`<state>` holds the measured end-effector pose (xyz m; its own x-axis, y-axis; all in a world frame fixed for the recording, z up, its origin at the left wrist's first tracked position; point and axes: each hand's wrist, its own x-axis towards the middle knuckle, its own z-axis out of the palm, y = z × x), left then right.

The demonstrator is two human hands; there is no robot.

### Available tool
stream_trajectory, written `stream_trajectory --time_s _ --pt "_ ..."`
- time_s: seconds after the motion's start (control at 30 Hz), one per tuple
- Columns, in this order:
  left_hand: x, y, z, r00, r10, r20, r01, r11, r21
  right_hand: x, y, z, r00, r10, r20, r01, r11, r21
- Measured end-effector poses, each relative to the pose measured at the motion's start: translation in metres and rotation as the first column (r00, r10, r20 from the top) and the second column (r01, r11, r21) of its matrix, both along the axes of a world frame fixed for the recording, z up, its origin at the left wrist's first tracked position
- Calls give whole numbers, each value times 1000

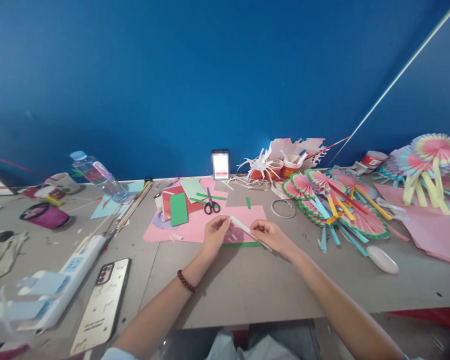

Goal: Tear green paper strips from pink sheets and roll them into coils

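Observation:
My left hand (216, 233) pinches the upper end of a narrow white strip (241, 226), which looks like paper or tape backing. Fingers of my right hand (271, 236) close on the same strip farther down, and its tail pokes out below them. The strip slants over pink paper (206, 229) that has a green edge band (243, 244) along the near side. Black-handled scissors (211, 206) lie on the pink sheet beyond my left hand. Beside them are a green paper piece (179, 209) and thin green strips (217, 197).
Folded paper fans (337, 200) crowd the right, near a white mouse-shaped object (382, 260) and a tape ring (283, 208). Leftward are a phone (101, 305), a power strip (71, 280), a tilted water bottle (101, 177) and a purple spool (45, 215). A blue wall (210, 75) rises behind.

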<state>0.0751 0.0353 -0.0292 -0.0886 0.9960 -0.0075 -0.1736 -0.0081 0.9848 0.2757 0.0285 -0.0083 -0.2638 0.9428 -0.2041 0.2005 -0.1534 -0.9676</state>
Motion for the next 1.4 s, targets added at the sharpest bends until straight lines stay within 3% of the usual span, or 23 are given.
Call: stream_trajectory --time_s 0.33,0.47,0.57,0.63,0.73,0.8,0.9,1.17,1.4 --pt "-1 0 3 999 1 -36 -1 1000 11 0 -4 4 1000 13 -5 -13 999 40" --pt "-2 -1 4 998 -5 -70 7 999 33 -1 -5 7 997 28 -78 -23 998 66" --pt "1 -4 4 996 -32 -78 34 999 26 -3 -5 4 993 21 -117 0 984 180" --pt "3 -6 3 995 -48 -84 49 999 3 -5 -5 -1 998 -16 -60 38 922 385" --pt "9 -10 0 992 -62 -112 62 998 -7 -10 -6 -10 993 -101 57 33 718 695" --pt "12 -13 -2 988 -62 -140 64 998 10 -13 -7 -14 982 -164 98 21 603 798" --pt "15 -16 -4 981 -66 -182 79 995 67 -16 -8 -18 962 -238 130 10 510 860" --pt "15 -18 -5 959 -54 -280 103 981 165 -19 -9 -22 936 -312 162 -4 452 892" --pt "15 -22 3 940 -70 -334 149 965 218 -19 -10 -24 933 -313 179 -4 487 873"
